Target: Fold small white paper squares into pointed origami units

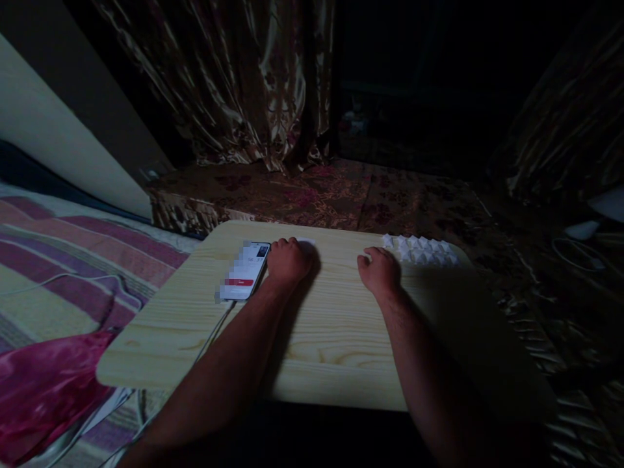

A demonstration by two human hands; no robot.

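Observation:
My left hand (pixel 288 261) rests on the wooden table with its fingers curled and pressed together, beside a lit phone (pixel 249 270). Just behind its knuckles a sliver of white paper (pixel 307 242) shows; whether the fingers hold any of it is hidden. To the right, my right hand (pixel 381 270) is closed too, thumb and forefinger bent toward each other. Anything between them is too small and dim to name. Close beyond that hand stand rows of small white pointed pieces (pixel 426 250), which look like folded paper.
The light wooden table (pixel 331 325) has rounded corners. A cable (pixel 214 331) runs from the phone past my left forearm. On the left lie a striped bedcover (pixel 58 260) and shiny pink cloth (pixel 53 383). Patterned curtains (pixel 273 84) hang behind.

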